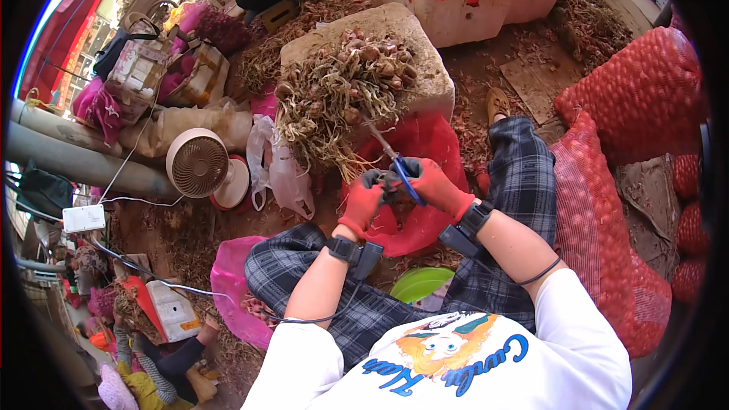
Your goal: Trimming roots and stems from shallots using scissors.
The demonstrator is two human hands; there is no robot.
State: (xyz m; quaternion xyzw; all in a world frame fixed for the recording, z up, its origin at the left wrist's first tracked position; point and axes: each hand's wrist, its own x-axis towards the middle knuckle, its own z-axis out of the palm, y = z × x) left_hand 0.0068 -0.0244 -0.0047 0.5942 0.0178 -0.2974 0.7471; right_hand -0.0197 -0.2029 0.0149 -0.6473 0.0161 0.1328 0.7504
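Dried shallots with long withered stalks (345,91) lie heaped on a pale foam block (431,80) in front of me. My right hand (440,186), in a red glove with dark fingers, grips scissors (405,177) by their blue handles, the blades pointing up toward the heap. Close beside it, my left hand (364,201), gloved alike, has its fingers closed; what they hold is too small and dark to make out. Below and behind both hands spreads a red plastic bag (444,144). Between my legs sits a green bowl (420,285), partly hidden.
Full red mesh sacks (634,99) stand at my right. A round fan (199,161) and white plastic bags (285,171) are left of the block; a pink bag (228,273) lies by my left knee. Foam boxes (456,15) stand beyond. Another person (156,376) sits at lower left.
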